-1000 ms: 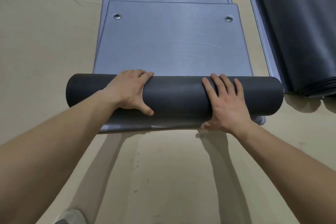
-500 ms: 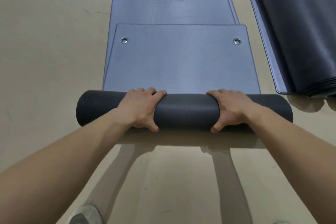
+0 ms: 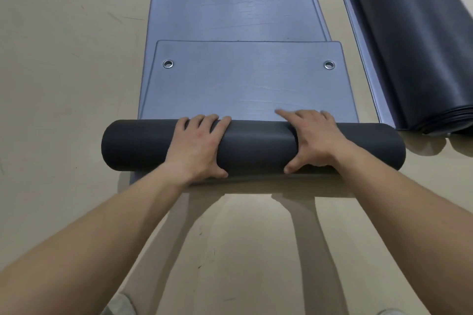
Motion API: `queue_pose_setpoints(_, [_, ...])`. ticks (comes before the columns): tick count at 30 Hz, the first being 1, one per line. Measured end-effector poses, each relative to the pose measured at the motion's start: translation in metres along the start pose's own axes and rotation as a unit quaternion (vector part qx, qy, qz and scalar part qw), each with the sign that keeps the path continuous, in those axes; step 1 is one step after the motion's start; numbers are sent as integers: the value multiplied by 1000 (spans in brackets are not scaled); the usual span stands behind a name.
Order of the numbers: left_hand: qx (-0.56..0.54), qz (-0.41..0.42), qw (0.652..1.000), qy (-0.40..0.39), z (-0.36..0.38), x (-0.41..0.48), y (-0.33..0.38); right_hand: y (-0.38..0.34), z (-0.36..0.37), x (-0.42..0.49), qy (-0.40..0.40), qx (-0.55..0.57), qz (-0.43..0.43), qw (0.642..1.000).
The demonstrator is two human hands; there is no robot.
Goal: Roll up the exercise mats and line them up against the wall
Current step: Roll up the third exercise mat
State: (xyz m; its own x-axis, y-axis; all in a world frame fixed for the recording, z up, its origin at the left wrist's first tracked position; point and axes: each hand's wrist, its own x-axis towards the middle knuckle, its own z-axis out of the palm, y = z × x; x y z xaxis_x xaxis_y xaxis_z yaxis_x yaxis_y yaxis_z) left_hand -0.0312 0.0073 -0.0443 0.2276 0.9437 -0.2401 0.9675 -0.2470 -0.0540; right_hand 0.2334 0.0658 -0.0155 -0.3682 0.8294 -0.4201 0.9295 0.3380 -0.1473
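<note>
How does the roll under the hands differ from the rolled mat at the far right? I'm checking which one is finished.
The roll under the hands is slim, lies crosswise, and has flat mat unrolled ahead of it; the left hand and right hand press on it. The rolled mat at the right is far thicker, lies lengthwise, and nobody touches it. Both show dark grey outer faces.

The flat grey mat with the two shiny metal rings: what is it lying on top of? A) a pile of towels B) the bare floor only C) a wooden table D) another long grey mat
D: the flat grey mat with two metal rings overlaps a longer grey mat that runs on beyond its far edge, while both hands, left hand and right hand, press the dark rolled part at its near end.
</note>
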Motion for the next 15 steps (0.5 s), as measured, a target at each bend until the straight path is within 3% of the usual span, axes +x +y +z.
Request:
queue_pose_setpoints(2, [-40, 6, 999, -36, -15, 30, -14, 7, 2, -5, 66, 5, 26, 997])
queue_pose_setpoints(5, [-95, 25, 990, -97, -31, 60, -27, 11, 27, -16, 96, -117, 27, 988])
queue_pose_setpoints(8, [-77, 0, 997, 0, -17, 48, -33, 15, 27, 2, 106, -128, 30, 986])
queue_pose_setpoints(10, [2, -8, 998, 67, 5, 26, -37, 20, 11, 21, 93, -114, 14, 989])
queue_pose_setpoints(12, [68, 3, 995, 77, 22, 21, -44, 27, -5, 37, 64, -110, 3, 992])
queue_pose_setpoints(15, [47, -4, 995, 85, 16, 45, -53, 26, -6, 47, 62, -119, 6, 991])
